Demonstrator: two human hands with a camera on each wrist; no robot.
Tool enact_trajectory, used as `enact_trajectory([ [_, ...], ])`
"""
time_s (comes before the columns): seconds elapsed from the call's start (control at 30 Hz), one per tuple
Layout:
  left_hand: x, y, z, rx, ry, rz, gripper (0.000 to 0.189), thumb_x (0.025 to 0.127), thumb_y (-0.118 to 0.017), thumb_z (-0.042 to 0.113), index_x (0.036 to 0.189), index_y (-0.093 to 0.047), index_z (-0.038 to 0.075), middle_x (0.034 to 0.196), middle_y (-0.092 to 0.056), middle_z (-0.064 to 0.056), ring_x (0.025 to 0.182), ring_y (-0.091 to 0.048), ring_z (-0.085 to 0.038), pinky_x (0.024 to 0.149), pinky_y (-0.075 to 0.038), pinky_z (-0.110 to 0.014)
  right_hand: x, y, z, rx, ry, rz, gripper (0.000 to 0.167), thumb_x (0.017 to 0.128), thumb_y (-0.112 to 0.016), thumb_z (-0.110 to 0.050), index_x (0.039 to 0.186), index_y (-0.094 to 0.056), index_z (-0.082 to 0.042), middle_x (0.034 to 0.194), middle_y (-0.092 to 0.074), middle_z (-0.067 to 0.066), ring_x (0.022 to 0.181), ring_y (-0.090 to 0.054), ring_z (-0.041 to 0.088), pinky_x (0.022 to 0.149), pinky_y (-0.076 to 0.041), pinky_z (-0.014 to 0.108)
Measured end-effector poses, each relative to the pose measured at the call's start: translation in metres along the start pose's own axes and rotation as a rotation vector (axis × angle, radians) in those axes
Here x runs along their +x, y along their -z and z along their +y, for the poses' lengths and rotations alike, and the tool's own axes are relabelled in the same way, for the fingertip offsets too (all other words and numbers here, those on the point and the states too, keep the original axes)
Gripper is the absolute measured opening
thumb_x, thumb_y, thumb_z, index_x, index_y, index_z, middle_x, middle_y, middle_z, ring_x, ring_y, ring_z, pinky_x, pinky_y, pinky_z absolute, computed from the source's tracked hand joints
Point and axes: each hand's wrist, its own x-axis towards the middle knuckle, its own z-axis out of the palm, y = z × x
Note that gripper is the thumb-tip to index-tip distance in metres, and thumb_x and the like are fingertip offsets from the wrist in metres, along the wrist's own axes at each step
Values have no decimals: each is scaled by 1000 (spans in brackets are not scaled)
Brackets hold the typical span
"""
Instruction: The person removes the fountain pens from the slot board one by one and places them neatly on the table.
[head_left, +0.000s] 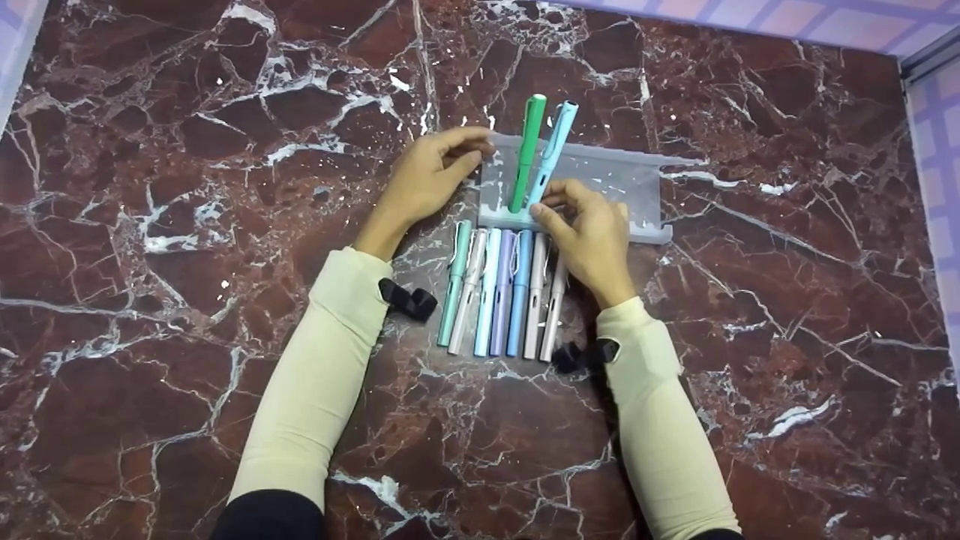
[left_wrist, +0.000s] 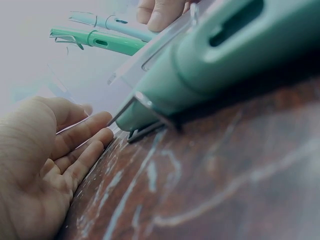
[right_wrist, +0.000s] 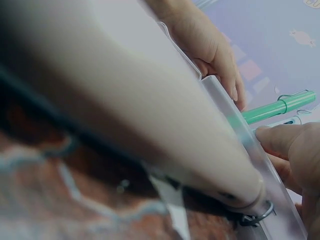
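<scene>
A translucent plastic case (head_left: 622,176) stands behind a row of capped pens. Inside its front edge a green pen (head_left: 529,150) stands upright, leaning slightly right. Beside that, a light blue pen (head_left: 555,150) is tilted in the case, and my right hand (head_left: 589,229) pinches its lower end between thumb and fingers. My left hand (head_left: 435,172) touches the case's left end with fingers extended and nearly straight, as the left wrist view shows. Several pens lie side by side in front, from a teal pen (head_left: 454,285) to a grey pen (head_left: 553,315) partly under my right hand.
The dark red marbled tabletop (head_left: 187,300) carries all of this. A patterned purple surface (head_left: 810,26) borders the back, and another (head_left: 934,142) the right side. Black wrist straps (head_left: 409,300) hang close to both ends of the pen row.
</scene>
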Motion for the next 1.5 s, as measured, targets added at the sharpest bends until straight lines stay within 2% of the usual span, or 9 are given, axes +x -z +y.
enact_trajectory([
  [0.5,0,-3,1,19,-14,-3,33,102,-55,12,134,-63,13,117,-69,-4,95,-64,-15,81,-57,-25,-3,0,3,49,3,70,17,94,-70,-24,104,-68,-11,97,-76,-1,73,-63,15,88,-31,37],
  [0.67,1,-3,2,9,-12,-10,33,102,-55,11,134,-64,15,116,-68,-3,92,-63,-16,76,-58,-27,-4,-1,5,188,44,153,13,93,-69,-17,102,-67,-7,92,-77,0,73,-65,12,88,-37,29],
  [0.77,1,-3,2,14,-12,-10,33,102,-55,11,134,-64,16,116,-69,-3,92,-63,-16,76,-58,-27,-4,-1,8,304,85,199,10,92,-68,-10,99,-65,-3,88,-76,4,70,-65,12,72,-45,22],
  [0.83,1,-2,2,15,-7,-10,33,102,-54,11,134,-63,16,116,-69,-3,93,-63,-15,77,-58,-26,-5,-1,8,365,104,226,8,91,-66,-5,97,-64,-1,84,-74,6,69,-64,12,57,-46,23],
  [0.87,1,-2,2,11,-6,-11,33,102,-54,11,134,-63,16,116,-69,-3,92,-64,-15,76,-58,-26,-5,-1,9,386,109,237,8,90,-65,-4,97,-63,0,82,-72,6,69,-63,12,57,-45,23],
  [1.03,0,-1,2,-13,20,-16,34,103,-53,10,135,-62,16,116,-68,-4,90,-64,-16,75,-59,-27,-7,0,9,472,107,301,6,90,-63,-3,96,-62,-1,79,-64,-3,75,-58,13,70,-48,25],
  [1.17,0,0,3,-40,34,-22,35,103,-52,10,136,-61,15,116,-67,-5,88,-64,-19,73,-60,-28,-10,1,13,498,141,410,6,88,-63,-2,94,-62,0,80,-59,-4,80,-54,12,82,-45,26],
  [1.37,0,1,3,-7,27,-12,34,103,-53,10,134,-63,17,117,-68,-4,92,-63,-17,76,-58,-26,-15,4,18,475,169,576,10,78,-60,-1,88,-61,2,76,-61,-3,75,-54,12,75,-44,25],
  [1.5,0,1,3,-13,11,-10,33,102,-54,10,133,-64,17,117,-68,-4,93,-63,-17,78,-58,-27,-22,6,21,450,146,625,12,75,-57,-4,85,-61,2,75,-60,-8,72,-53,12,70,-44,24],
])
